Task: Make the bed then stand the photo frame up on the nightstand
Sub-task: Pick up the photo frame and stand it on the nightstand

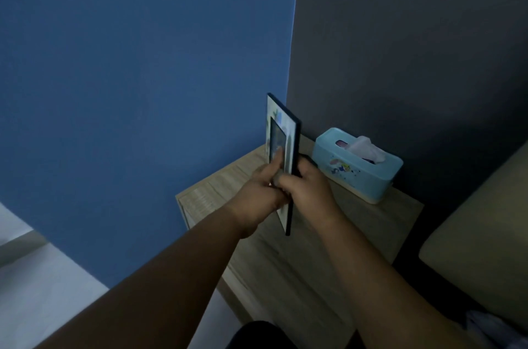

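Observation:
A dark-edged photo frame [283,131] with a pale front is held upright, edge-on to me, above the wooden nightstand [337,234]. My left hand [257,191] grips its front face, thumb on the glass. My right hand [311,191] holds its back, where a dark stand flap shows behind the frame. The frame's lower corner hangs just above the nightstand top. A corner of the bed [480,228] with beige bedding shows at the right edge.
A light blue tissue box [357,165] with a tissue sticking out stands at the back right of the nightstand. A blue wall [143,91] rises on the left, a dark grey wall [414,48] behind. Pale floor [43,291] lies at lower left.

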